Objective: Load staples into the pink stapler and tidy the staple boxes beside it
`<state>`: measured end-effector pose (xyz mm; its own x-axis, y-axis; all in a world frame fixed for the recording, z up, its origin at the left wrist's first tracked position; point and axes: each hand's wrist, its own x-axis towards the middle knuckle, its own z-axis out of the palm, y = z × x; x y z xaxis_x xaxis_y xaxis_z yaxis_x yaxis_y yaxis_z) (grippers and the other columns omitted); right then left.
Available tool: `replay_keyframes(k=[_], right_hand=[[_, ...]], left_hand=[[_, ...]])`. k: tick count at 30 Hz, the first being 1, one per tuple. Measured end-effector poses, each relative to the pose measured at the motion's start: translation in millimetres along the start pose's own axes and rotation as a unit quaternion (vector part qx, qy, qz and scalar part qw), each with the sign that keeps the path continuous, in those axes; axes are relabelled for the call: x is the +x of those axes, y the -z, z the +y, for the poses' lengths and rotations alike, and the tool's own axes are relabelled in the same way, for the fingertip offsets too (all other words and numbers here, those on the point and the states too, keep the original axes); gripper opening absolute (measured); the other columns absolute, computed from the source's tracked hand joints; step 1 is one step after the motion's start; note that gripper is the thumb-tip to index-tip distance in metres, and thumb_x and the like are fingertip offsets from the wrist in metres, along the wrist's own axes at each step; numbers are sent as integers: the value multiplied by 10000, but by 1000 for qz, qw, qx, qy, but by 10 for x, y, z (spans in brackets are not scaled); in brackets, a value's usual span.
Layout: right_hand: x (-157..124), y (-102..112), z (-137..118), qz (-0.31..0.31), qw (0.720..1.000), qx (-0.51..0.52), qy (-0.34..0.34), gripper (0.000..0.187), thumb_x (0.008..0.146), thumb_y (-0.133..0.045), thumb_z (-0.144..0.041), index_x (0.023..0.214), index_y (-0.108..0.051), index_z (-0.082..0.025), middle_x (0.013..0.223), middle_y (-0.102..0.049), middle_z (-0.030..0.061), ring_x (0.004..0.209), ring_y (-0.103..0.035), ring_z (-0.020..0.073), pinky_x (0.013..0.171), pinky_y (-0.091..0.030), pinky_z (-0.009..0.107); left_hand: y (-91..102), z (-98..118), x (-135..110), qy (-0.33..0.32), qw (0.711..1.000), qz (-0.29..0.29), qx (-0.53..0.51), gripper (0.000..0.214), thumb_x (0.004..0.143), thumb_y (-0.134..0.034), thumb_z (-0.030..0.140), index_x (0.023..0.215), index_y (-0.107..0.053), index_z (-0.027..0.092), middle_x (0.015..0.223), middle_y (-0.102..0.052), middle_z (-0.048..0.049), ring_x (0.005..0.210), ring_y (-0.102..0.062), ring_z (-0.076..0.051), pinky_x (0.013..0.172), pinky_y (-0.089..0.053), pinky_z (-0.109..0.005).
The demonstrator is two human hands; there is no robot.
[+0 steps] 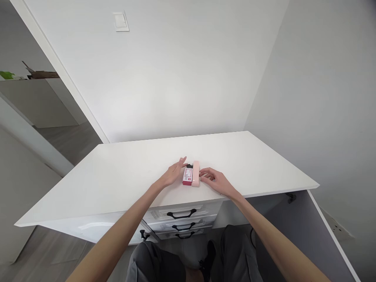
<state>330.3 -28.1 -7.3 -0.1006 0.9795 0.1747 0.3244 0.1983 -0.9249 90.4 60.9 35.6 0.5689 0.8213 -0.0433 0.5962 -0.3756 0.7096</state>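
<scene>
Side by side on the white countertop [141, 168] lie a small red-and-white box [188, 177] and a long, narrow pale pink box [196, 174]. A small black object [190, 166] sits just beyond the red-and-white box; its kind is too small to make out. My left hand [174, 172] is at the left of this group, fingers stretched out and apart, with fingertips close to the black object. At the right side of the pink box, my right hand [216, 181] has its fingers loosely bent and apart, the tips at or very near the box's edge. Neither hand is wrapped around anything.
Below the countertop are white drawers with black handles [181, 214]. A cabinet compartment [276, 219] stands open at the lower right. Behind the counter rises a white wall with a light switch [120, 21]. A doorway is at the left.
</scene>
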Motion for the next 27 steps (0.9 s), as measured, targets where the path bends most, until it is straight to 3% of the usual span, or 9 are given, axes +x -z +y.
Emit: replay_keyframes(k=[4,6,11,14,17,20,23,27], right_hand=[[-12,-2,-29,2,1000,-5,-4,307,918,-634,-414,1180,-686,-262,1183,-751,46,986,-704,203,832,-515,348],[-19,-4,-49,3,1000,-9,-7,309,917,-633,-418,1178,-689,-262,1180,-754,47,997,-705,206,846,-519,353],[-31,-19,-40,9,1000,-14,-9,310,908,-641,-424,1164,-697,-259,1161,-760,46,1027,-702,215,890,-522,368],[-28,-30,19,15,1000,-6,-18,310,902,-648,-427,1153,-698,-254,1130,-764,50,1014,-712,219,912,-524,380],[-21,-39,85,25,999,6,-28,319,905,-644,-448,1139,-694,-238,1091,-766,61,955,-737,225,924,-527,398],[-41,-64,116,47,998,23,-26,339,905,-637,-476,1131,-676,-226,1069,-762,72,927,-745,230,924,-530,407],[-134,-159,71,116,992,30,-30,332,913,-612,-478,1123,-652,-225,1150,-737,104,1000,-714,250,906,-540,413],[-365,-494,-196,296,954,-32,-33,261,975,-490,-447,1055,-621,-236,1174,-694,148,1022,-648,288,821,-551,432]], left_hand=[[56,-106,-78,15,1000,13,-1,858,976,37,722,1457,-573,358,1672,-231,72,1584,-155,-292,1264,-206,-536],[51,-128,-104,12,1000,9,-8,882,970,56,719,1430,-602,354,1680,-168,83,1585,-140,-297,1263,-202,-539],[-24,-137,-159,23,999,6,-34,879,972,67,712,1501,-525,333,1678,-219,40,1582,-155,-294,1263,-198,-557],[5,-253,-233,12,999,44,-17,845,993,29,701,1482,-548,324,1675,-252,28,1574,-203,-284,1264,-226,-533],[164,-506,-390,19,992,120,31,791,1024,-50,673,1450,-586,276,1656,-334,-12,1542,-310,-276,1257,-276,-489],[444,-871,-642,30,976,183,109,738,1041,-148,637,1456,-573,198,1572,-494,-80,1475,-440,-266,1243,-322,-467],[754,-1264,-939,47,958,196,203,695,1038,-219,607,1441,-584,175,1583,-481,-84,1504,-393,-267,1266,-277,-465],[1003,-1599,-1249,90,940,185,274,690,1013,-287,616,1509,-512,192,1642,-383,-73,1547,-300,-297,1260,-266,-504]])
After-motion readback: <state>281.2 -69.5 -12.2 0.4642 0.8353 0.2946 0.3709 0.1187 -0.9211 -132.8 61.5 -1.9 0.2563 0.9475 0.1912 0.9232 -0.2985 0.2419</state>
